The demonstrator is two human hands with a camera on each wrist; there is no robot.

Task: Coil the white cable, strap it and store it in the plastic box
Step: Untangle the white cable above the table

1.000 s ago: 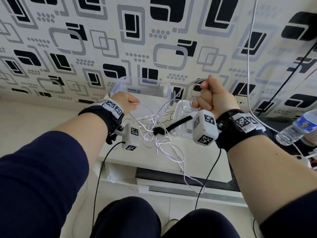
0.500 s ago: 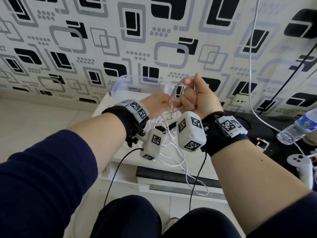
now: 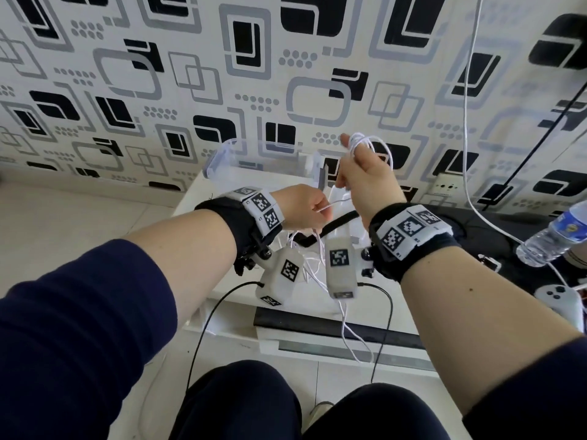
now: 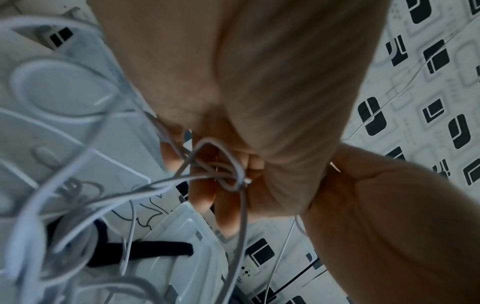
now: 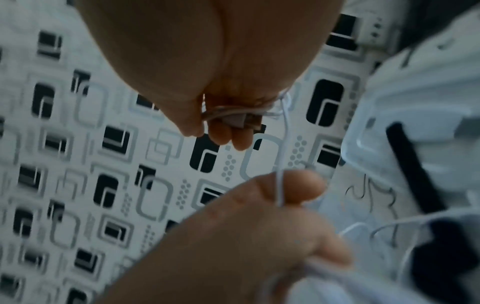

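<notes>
My right hand (image 3: 354,154) is raised in front of the wall, with loops of the white cable (image 3: 362,141) wound round its fingers. In the right wrist view the coil (image 5: 228,114) sits pinched across those fingertips. Lower and to the left, my left hand (image 3: 319,211) pinches a strand of the same cable (image 4: 228,174) running up to the coil. The rest hangs in a loose tangle (image 3: 346,328) over the table's front edge. A black strap (image 3: 336,223) lies on the box lid (image 5: 415,127). The clear plastic box (image 3: 228,154) stands open behind my hands.
The low white table (image 3: 203,201) stands against the patterned wall. At the right are a water bottle (image 3: 552,241), a white game controller (image 3: 559,301) and a wall socket (image 3: 444,187). Another white cord (image 3: 467,122) hangs down the wall. My knees are below the table edge.
My right hand has risen and turned, so the cable loops now show round its fingers. My left hand dropped slightly and drew away from it, still holding a strand.
</notes>
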